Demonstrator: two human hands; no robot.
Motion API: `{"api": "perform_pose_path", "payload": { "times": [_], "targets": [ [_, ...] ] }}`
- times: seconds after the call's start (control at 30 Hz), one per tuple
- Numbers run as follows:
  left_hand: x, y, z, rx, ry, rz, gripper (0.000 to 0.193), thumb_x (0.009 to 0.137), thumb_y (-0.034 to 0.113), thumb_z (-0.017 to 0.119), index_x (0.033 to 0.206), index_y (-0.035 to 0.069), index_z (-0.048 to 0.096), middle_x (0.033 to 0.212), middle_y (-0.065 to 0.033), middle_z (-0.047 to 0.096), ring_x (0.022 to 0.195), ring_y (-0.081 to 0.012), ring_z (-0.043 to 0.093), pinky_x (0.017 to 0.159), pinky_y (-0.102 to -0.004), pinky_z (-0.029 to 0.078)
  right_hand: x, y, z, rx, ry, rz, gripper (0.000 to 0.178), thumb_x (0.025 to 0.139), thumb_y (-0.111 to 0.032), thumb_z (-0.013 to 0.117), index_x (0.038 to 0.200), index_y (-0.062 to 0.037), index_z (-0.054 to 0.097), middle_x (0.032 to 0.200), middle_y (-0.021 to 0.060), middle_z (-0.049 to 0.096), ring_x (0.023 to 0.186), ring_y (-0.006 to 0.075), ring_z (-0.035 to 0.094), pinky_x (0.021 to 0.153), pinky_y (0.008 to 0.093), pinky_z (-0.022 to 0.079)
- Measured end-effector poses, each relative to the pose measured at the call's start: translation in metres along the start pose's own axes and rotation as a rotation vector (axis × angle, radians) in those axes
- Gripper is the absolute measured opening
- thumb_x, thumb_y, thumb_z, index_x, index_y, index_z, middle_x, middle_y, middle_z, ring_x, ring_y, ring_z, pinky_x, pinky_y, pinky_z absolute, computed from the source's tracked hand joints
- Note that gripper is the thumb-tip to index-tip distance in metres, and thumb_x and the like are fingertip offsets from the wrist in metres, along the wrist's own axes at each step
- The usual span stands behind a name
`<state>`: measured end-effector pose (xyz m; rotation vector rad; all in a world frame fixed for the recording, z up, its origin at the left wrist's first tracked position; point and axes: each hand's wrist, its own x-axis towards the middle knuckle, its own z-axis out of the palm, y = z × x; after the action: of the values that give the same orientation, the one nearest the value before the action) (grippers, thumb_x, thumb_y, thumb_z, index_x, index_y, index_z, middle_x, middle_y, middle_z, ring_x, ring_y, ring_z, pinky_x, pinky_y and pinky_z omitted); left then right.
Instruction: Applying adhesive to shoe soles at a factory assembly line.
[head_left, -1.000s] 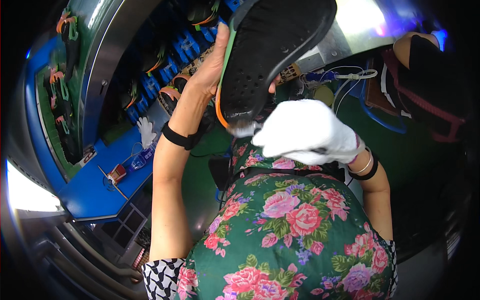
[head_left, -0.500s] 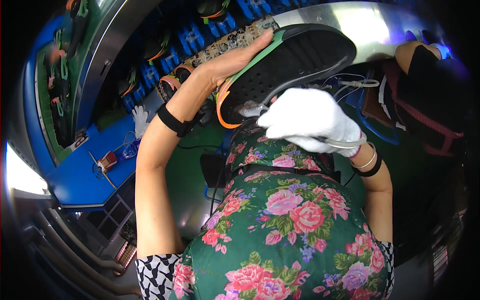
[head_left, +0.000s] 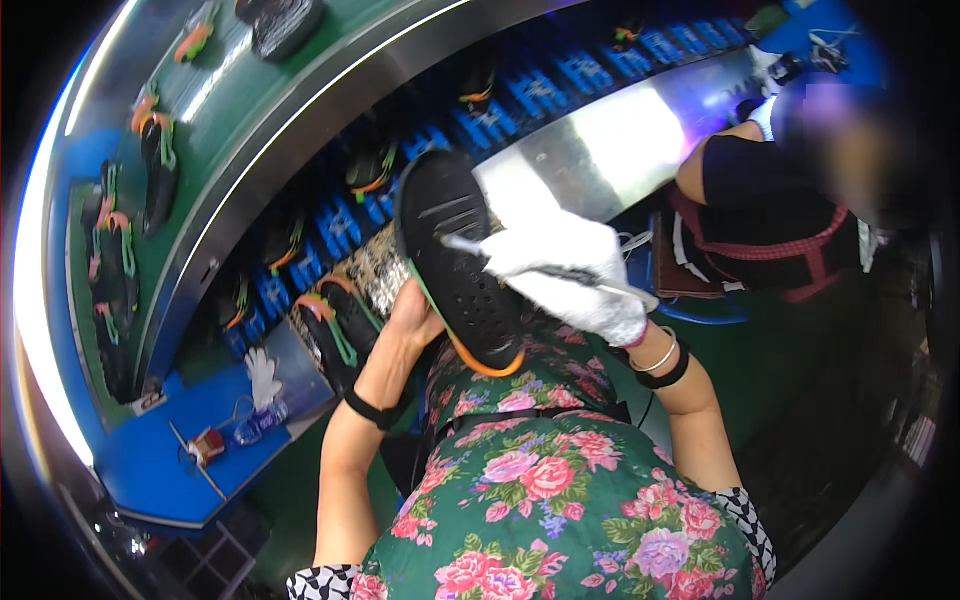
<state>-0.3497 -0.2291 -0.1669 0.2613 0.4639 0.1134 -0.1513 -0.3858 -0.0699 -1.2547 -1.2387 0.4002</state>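
Note:
A black shoe sole [head_left: 482, 305] is held up before my apron, its pitted inner face toward me. Orange edging runs round its near end, and green shows along its left side. My bare left hand [head_left: 413, 314] grips that left edge, with most fingers hidden behind the sole. In a white knitted glove, my right hand [head_left: 570, 262] is closed around a slim brush [head_left: 461, 243] with a pale tip. The brush tip lies at the grooved far half of the sole. A thin pale tube or handle end sticks out behind the glove.
Beyond my left hand, a pair of soles [head_left: 338, 325] rests by a rack of blue holders [head_left: 335, 230]. A green conveyor [head_left: 225, 115] carries more soles. The blue side table [head_left: 150, 470] bears a white glove [head_left: 263, 378] and a bottle [head_left: 262, 424]. Another person [head_left: 770, 195] sits at right.
The sole has swung from slanting up to the right to nearly upright. The brush has moved from its orange-edged end to the far half. The whole view has shifted, showing more of the conveyor.

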Motion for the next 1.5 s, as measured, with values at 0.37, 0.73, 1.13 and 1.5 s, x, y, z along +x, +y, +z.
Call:
{"api": "perform_pose_path", "payload": {
  "times": [0.37, 0.73, 1.13, 1.5],
  "targets": [
    [-0.016, -0.002, -0.003, -0.179, 0.008, 0.011, 0.064, 0.105, 0.051, 0.047, 0.144, 0.000, 0.051, 0.143, -0.0218, 0.057, 0.128, -0.0368, 0.059, 0.105, -0.0536, 0.053, -0.018, -0.021, 0.003, -0.094, -0.116, -0.114, 0.019, 0.080, -0.003, 0.079, 0.098, -0.0074, 0.077, 0.103, 0.0078, 0.076, 0.094, 0.0269, 0.071, 0.082, 0.0373, 0.056],
    [-0.003, -0.025, 0.042, -0.192, -0.097, 0.103, 0.094, 0.088, 0.070, 0.060, 0.152, 0.004, 0.041, 0.151, -0.0228, 0.049, 0.136, -0.0369, 0.052, 0.117, -0.0548, 0.040, -0.004, -0.052, -0.003, -0.281, 0.175, -0.142, 0.020, 0.074, -0.001, 0.083, 0.093, -0.0040, 0.078, 0.099, 0.0120, 0.077, 0.087, 0.0260, 0.074, 0.076, 0.0357, 0.058],
    [-0.017, -0.043, 0.055, 0.197, 0.022, 0.097, 0.086, 0.094, 0.071, 0.055, 0.154, 0.010, 0.042, 0.150, -0.0155, 0.052, 0.136, -0.0342, 0.053, 0.115, -0.0552, 0.042, 0.006, -0.060, 0.021, -0.381, 0.104, -0.137, 0.030, 0.086, -0.002, 0.071, 0.117, -0.0034, 0.075, 0.122, 0.0120, 0.073, 0.113, 0.0269, 0.069, 0.096, 0.0408, 0.054],
    [-0.003, -0.035, 0.059, 0.116, 0.016, 0.092, 0.097, 0.088, 0.078, 0.053, 0.155, 0.009, 0.038, 0.153, -0.0154, 0.049, 0.137, -0.0361, 0.051, 0.117, -0.0536, 0.039, 0.001, -0.054, 0.033, -0.353, 0.093, -0.236, 0.030, 0.083, -0.001, 0.072, 0.113, -0.0023, 0.076, 0.117, 0.0144, 0.074, 0.105, 0.0306, 0.070, 0.091, 0.0413, 0.057]
  ]
}}
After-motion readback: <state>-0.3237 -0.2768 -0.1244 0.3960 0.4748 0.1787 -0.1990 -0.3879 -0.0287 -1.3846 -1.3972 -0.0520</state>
